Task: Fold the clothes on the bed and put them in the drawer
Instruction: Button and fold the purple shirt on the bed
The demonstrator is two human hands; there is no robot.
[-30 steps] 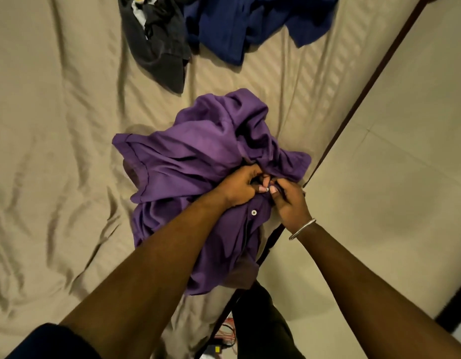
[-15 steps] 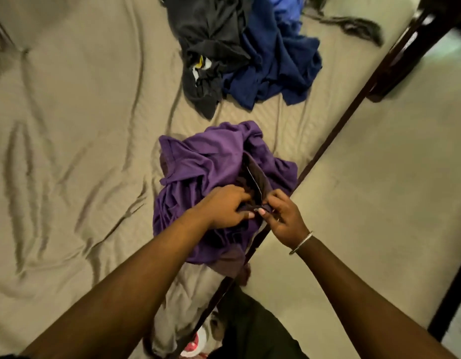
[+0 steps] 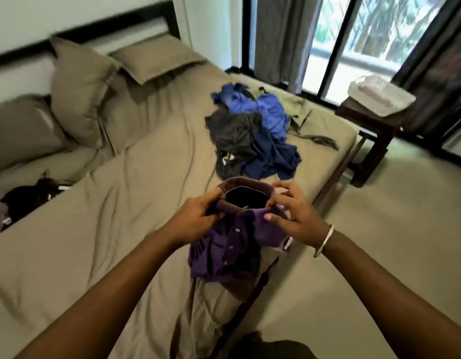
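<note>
**Purple shirt lifted by its collar above the bed**

While both hands gripped it at the neck, the purple shirt [image 3: 230, 244] hung just below the centre of the frame, clear of the bed [image 3: 120, 229], its button placket facing the camera and its lower part drooping toward the sheet near the mattress's right edge. The collar stood open in a ring, showing a dark inside.

The left hand [image 3: 195, 220] held the left side of the collar, fingers curled tightly round the fabric with the knuckles toward the camera. The right hand [image 3: 293, 216] pinched the right side of the collar between thumb and forefinger; its other fingers were spread and only loosely bent above the cloth. A silver bangle [image 3: 325, 239] sat on the right wrist.

Beyond the shirt, right of centre in the upper half of the frame, lay a heap of unfolded clothes: a dark grey garment [image 3: 232, 141] touching and partly overlapping a blue garment [image 3: 268, 130]. Just beside that heap, toward the right edge of the bed, an olive piece [image 3: 300, 110] lay almost the colour of the sheet. At the far left a black garment [image 3: 30, 198] rested near the pillows [image 3: 82, 84], which leaned against the dark headboard in the upper left.

In the upper right, a dark wooden side table [image 3: 371, 130] stood off the bed beside the window [image 3: 366, 35], with a pale woven thing on top that was too blurred to identify. Grey curtains [image 3: 278, 40] hung at the window.
</note>
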